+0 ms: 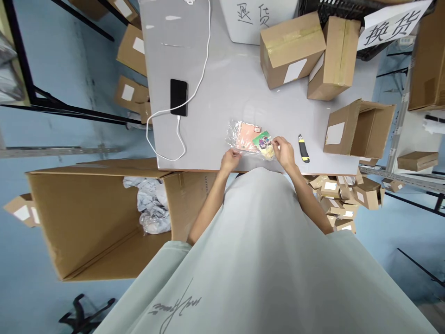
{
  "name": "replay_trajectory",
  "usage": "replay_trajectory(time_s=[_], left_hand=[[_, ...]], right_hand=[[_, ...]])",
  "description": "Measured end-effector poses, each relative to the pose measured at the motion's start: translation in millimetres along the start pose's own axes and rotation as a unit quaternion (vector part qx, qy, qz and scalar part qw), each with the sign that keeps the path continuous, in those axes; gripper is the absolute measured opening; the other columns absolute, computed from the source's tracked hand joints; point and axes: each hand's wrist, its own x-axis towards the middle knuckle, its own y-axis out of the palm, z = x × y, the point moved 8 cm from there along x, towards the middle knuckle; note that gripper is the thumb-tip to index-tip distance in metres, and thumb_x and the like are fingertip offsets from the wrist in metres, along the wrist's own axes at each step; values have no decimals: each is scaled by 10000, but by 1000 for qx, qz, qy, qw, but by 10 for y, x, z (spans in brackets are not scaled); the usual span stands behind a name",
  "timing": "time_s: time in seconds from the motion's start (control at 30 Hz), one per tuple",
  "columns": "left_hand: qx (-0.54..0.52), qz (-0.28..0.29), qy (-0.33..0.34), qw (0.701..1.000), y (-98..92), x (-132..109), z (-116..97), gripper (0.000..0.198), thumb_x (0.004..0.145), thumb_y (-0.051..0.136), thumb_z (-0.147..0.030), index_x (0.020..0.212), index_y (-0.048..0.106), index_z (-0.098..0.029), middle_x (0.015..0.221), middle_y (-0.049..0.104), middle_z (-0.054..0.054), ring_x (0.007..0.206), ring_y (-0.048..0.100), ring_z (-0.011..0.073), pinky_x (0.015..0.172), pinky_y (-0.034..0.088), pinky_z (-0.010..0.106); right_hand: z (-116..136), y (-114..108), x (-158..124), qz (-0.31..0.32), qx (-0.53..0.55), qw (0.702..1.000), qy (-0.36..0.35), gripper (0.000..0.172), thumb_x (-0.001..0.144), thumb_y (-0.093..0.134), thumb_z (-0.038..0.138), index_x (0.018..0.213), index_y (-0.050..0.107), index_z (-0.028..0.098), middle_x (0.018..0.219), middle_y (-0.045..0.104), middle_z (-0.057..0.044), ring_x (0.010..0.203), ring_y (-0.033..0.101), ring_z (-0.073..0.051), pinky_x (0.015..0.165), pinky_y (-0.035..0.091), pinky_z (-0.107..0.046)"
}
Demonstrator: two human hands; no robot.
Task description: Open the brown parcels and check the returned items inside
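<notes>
A clear plastic bag (232,134) lies near the table's front edge with a flat pink item (247,136) in it. Over the pink item's right side is a small green and yellow card (264,144) with a flower picture; whether it sits inside the bag or on top I cannot tell. My left hand (231,160) pinches the lower left edge of the bag. At the card's right edge, the thumb and fingers of my right hand (282,151) are closed on it. A yellow and black box cutter (303,148) rests right of my right hand.
A black phone (178,96) with a white cable (205,60) lies at the left. Two taped cartons (294,46) and an open carton (337,132) stand at the right. A white bin (243,32) is behind. Below the table's left side gapes a large box (93,222) holding crumpled plastic.
</notes>
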Motion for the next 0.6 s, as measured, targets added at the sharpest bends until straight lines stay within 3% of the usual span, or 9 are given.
replay_trajectory(time_s=[0.07, 0.17, 0.23, 0.27, 0.33, 0.4, 0.5, 0.6], left_hand=[[72, -2, 23, 997, 55, 34, -49, 334, 728, 923, -264, 984, 708, -249, 1141, 838, 132, 1276, 758, 409, 1213, 547, 573], [148, 31, 129, 980, 304, 124, -329, 717, 711, 969, -308, 1374, 719, -200, 1580, 722, 226, 1499, 664, 440, 1284, 506, 542], [146, 81, 190, 968, 542, 198, -515, 877, 698, 989, -340, 1501, 677, -174, 1638, 681, 233, 1535, 637, 431, 1279, 511, 507], [142, 105, 204, 963, 651, 237, -579, 838, 716, 982, -367, 1478, 693, -173, 1570, 724, 213, 1482, 671, 413, 1239, 535, 487], [133, 140, 207, 959, 810, 308, -648, 540, 809, 917, -434, 1259, 768, -177, 1246, 822, 136, 1215, 764, 344, 1059, 597, 427], [121, 160, 199, 959, 873, 344, -670, 296, 897, 831, -475, 951, 747, -196, 880, 747, 42, 888, 716, 249, 831, 569, 352], [94, 182, 196, 959, 825, 320, -679, 373, 903, 833, -493, 738, 649, -213, 679, 585, -22, 709, 568, 177, 674, 455, 292], [46, 165, 171, 970, 617, 303, -660, 439, 857, 904, -562, 733, 673, -210, 678, 618, -18, 725, 577, 175, 654, 454, 277]], right_hand=[[35, 76, 10, 41, -22, 999, -24, 231, 1157, 543, 339, 1056, 733, 255, 1134, 812, -119, 1034, 741, -311, 996, 548, -396], [56, 86, 0, 60, -9, 998, -36, 259, 1157, 570, 401, 1032, 748, 261, 1076, 813, -103, 1001, 728, -303, 990, 557, -399], [87, 32, -26, 54, 38, 997, -42, 311, 1146, 596, 494, 1017, 760, 263, 1050, 817, -86, 998, 732, -291, 996, 567, -397], [104, -3, -43, 52, 68, 995, -43, 340, 1132, 614, 543, 1014, 765, 263, 1041, 820, -75, 996, 738, -284, 997, 573, -393], [117, -80, -75, 54, 126, 990, -42, 386, 1094, 646, 615, 1012, 768, 259, 1020, 822, -56, 980, 749, -268, 991, 587, -385], [67, -186, -87, 42, 163, 985, -32, 399, 1055, 668, 638, 993, 760, 255, 990, 818, -49, 957, 758, -259, 981, 601, -389], [-158, -394, -78, -9, 179, 984, 3, 375, 986, 712, 626, 912, 730, 259, 938, 805, -49, 932, 769, -260, 987, 620, -416], [-523, -629, -106, -83, 223, 969, 71, 343, 933, 742, 602, 865, 680, 272, 841, 758, -19, 864, 771, -249, 953, 645, -430]])
